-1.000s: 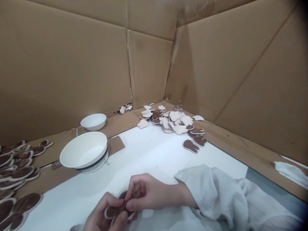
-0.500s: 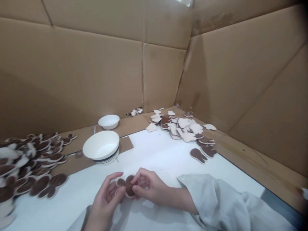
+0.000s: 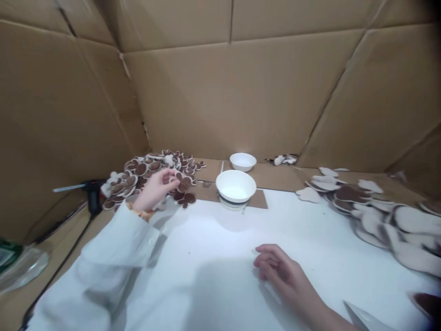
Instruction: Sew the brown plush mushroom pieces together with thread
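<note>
My left hand (image 3: pixel 156 187) reaches out over the heap at the left. A brown animal-shaped patch with a pale rim (image 3: pixel 184 182) is held between its thumb and fingers. More such patches (image 3: pixel 140 169) are heaped around and behind that hand, some brown side up and some pale. My right hand (image 3: pixel 280 272) rests low over the white table (image 3: pixel 213 239), its fingers loosely bent and apart from the thumb. Nothing shows in it.
A white bowl (image 3: pixel 236 185) stands in the middle, with a smaller white bowl (image 3: pixel 243 161) behind it. Mostly pale patches (image 3: pixel 372 220) are piled at the right. A glue gun (image 3: pixel 93 195) with a cord lies at the left. Cardboard walls (image 3: pixel 234 101) enclose the table.
The view has swung left. Both hands were together on a brown patch in front of me. Now my left hand is out at the left pile with a patch, and my right hand is apart.
</note>
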`<state>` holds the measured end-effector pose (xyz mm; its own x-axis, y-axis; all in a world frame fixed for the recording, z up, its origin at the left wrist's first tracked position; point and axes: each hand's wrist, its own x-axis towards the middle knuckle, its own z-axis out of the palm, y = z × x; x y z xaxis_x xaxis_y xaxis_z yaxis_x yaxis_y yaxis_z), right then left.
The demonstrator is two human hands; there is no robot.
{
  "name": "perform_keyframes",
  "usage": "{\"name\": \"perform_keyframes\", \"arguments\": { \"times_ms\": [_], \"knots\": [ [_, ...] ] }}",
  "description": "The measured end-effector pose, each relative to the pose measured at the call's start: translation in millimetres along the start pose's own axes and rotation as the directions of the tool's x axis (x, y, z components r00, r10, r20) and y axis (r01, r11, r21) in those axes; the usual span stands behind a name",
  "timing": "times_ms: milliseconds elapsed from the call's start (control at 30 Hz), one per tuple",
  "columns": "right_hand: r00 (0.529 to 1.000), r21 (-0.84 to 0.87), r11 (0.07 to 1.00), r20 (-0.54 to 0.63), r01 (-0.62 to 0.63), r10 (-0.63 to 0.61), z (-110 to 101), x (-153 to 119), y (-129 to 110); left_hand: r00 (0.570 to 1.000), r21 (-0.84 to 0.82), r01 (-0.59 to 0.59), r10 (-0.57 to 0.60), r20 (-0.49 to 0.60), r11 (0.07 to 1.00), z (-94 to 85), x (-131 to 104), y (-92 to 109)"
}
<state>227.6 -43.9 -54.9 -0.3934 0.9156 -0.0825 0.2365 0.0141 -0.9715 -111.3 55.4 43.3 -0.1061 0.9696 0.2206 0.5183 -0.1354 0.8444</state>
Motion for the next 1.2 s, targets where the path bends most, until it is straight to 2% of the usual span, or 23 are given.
{"name": "perform_keyframes", "arguments": {
  "times_ms": [67, 100, 167, 267, 433, 600, 767, 933, 1200],
  "knots": [
    [1.000, -0.038, 0.999, -0.008, -0.024, 0.024, -1, 0, 1, 0.995, 0.124, -0.009, 0.021, -0.093, 0.992, -32.1, 17, -8],
    [1.000, -0.050, 0.998, -0.007, -0.027, 0.026, -2, 0, 2, 0.991, 0.163, 0.028, -0.007, -0.131, 0.986, -44.9, 24, -12],
    [1.000, -0.077, 0.997, 0.001, -0.020, 0.020, -3, -1, 4, 0.988, 0.171, 0.069, -0.044, -0.145, 0.983, -64.3, 36, -20],
    [0.999, -0.129, 0.991, 0.001, -0.037, 0.037, -4, -1, 8, 0.977, 0.147, 0.115, -0.085, -0.196, 0.982, -82.5, 45, -29],
    [0.996, -0.196, 0.977, -0.019, -0.085, 0.083, -7, -1, 7, 0.957, 0.094, 0.157, -0.128, -0.259, 0.983, -104.7, 45, -37],
    [0.995, -0.223, 0.970, -0.004, -0.100, 0.101, -9, 1, 1, 0.939, 0.100, 0.171, -0.132, -0.318, 0.980, -122.5, 50, -41],
    [0.992, -0.252, 0.959, -0.026, -0.128, 0.125, -8, 2, -2, 0.917, 0.126, 0.218, -0.159, -0.366, 0.968, -131.3, 66, -49],
    [0.990, -0.227, 0.964, -0.023, -0.139, 0.137, -6, 0, -2, 0.921, 0.154, 0.282, -0.222, -0.321, 0.947, -138.1, 77, -60],
    [0.998, -0.232, 0.970, 0.001, -0.068, 0.070, -7, 1, 0, 0.899, 0.204, 0.423, -0.380, -0.220, 0.883, -152.5, 88, -46]
  ]
}}
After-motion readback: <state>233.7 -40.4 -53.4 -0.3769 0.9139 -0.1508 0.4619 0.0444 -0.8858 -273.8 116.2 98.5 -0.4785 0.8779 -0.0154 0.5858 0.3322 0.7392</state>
